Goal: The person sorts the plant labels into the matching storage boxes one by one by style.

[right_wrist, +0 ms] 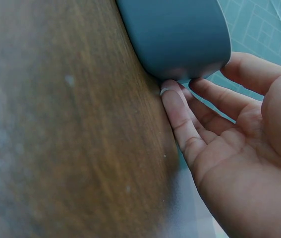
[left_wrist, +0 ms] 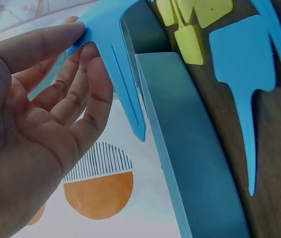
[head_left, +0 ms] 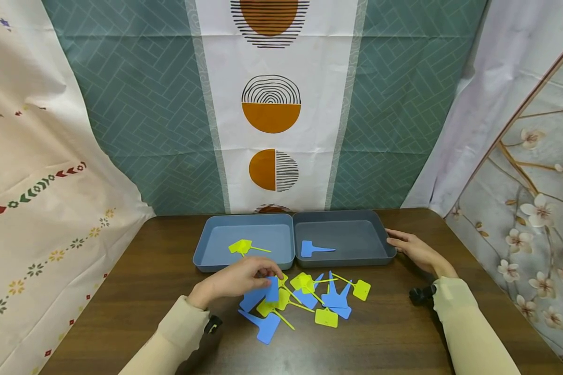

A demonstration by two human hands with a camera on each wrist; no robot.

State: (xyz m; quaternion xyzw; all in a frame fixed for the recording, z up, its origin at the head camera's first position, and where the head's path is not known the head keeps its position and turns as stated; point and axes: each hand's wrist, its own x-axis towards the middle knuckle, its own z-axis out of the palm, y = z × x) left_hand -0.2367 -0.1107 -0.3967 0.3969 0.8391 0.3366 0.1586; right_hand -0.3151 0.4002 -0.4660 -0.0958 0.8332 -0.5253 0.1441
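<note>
On a dark wooden table, just in front of a blue-gray tray, a person's left hand pinches one blue T-shaped plant label by its broad head, the pointed stem hanging free. Well apart, the right hand has its fingers against the outer end of a dark gray tray, gripping nothing.

The label looks like thin plastic: probably very light, smooth, a little slippery, springy rather than soft, and weakest along its narrow stem. The wide head is the best place to hold it.

Counted: two trays, side by side; one blue label in the dark gray one; at least two overlapping yellow labels in the other. Loose on the table lie about six yellow tags and at least four blue tags, too tangled for certainty.
</note>
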